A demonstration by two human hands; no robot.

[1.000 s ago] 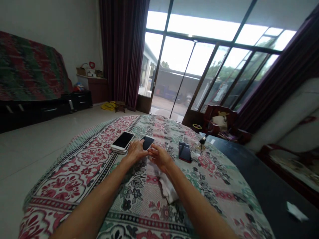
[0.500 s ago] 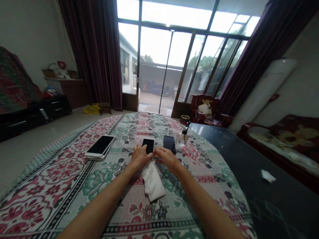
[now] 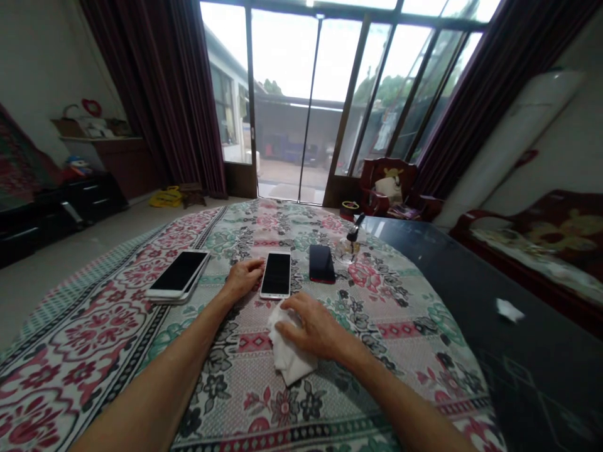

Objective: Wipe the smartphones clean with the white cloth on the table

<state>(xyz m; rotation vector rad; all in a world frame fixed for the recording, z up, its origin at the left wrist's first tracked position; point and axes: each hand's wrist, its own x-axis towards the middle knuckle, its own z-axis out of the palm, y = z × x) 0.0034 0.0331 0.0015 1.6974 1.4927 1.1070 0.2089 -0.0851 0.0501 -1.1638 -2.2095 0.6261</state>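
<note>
While stacked phones (image 3: 176,276) lie at centre left, our left hand (image 3: 244,277), fingers loosely curled, rests by the white phone (image 3: 276,274) mid-frame; we cannot tell its grip. Below, the cloth (image 3: 291,363) is not yet on any phone; our right hand (image 3: 315,326) lies half open over it, hold unclear. Right of centre, the black phone (image 3: 321,262) lies untouched.

White-framed phone (image 3: 276,275): flat on the bench (image 3: 226,402), dark screen facing up, long edges running away from the person. White cloth (image 3: 293,365): crumpled, on the bench just nearer the person, partly covered by the right hand (image 3: 313,323).
</note>
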